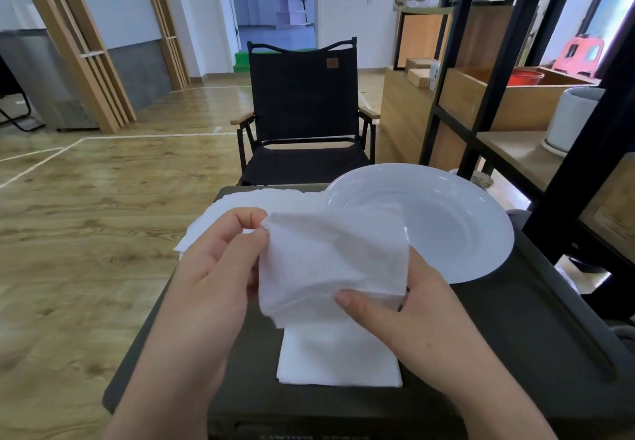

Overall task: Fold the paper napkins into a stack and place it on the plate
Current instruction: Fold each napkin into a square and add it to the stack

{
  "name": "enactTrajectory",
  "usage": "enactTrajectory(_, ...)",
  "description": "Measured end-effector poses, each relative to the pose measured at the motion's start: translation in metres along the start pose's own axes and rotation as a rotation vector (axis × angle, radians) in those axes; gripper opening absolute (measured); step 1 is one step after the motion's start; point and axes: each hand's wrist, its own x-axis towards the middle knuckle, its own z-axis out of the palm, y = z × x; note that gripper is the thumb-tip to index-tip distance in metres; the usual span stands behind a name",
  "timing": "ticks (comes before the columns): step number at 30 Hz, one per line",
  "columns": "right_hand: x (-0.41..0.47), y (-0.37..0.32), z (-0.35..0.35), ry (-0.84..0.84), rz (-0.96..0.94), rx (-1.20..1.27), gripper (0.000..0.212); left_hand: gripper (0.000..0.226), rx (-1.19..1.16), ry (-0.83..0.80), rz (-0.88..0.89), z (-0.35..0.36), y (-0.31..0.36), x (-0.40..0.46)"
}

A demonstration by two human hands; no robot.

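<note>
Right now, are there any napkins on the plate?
No, the plate holds no napkins; one napkin is held up in both hands, and the folded napkins lie on the table.

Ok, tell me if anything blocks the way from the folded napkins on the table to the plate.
Only the napkin held up by both hands, the left hand and right hand, hangs between the folded napkins and the plate, whose bowl looks bare.

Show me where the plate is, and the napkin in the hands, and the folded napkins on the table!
plate (457,219): head view, bare inner bowl.
held napkin (330,261): head view, middle of the sheet.
folded napkins (338,357): head view, top of the pile.
</note>
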Motion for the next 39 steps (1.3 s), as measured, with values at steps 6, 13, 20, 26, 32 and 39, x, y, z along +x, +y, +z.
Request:
enactTrajectory(6, -0.002, 0.002, -0.005, -0.076, 0.08, 0.302, 0.013, 0.03, 0.035, -0.053, -0.205, -0.002, -0.012, 0.005)
enactTrajectory(13, 0.001, -0.001, -0.005, 0.126, 0.137, 0.312, 0.026, 0.042, 0.154, -0.319, -0.043, -0.005, -0.017, 0.003)
enactTrajectory(20, 0.0, 0.001, -0.014, 0.011, 0.045, 0.346, 0.075, 0.059, 0.164, -0.275, -0.006, -0.012, -0.027, 0.008)
enactTrajectory(26, -0.001, 0.005, -0.01, 0.074, -0.069, 0.185, 0.04, 0.027, 0.276, -0.11, 0.093, -0.006, -0.03, 0.011)
enactTrajectory(32, -0.002, 0.005, -0.006, 0.229, -0.144, -0.033, 0.027, 0.02, 0.446, -0.009, 0.17, -0.005, -0.026, 0.01)
enactTrajectory(39, 0.0, 0.0, -0.008, 0.294, -0.165, -0.091, 0.031, 0.032, 0.376, -0.046, 0.167, -0.009, -0.021, 0.008)
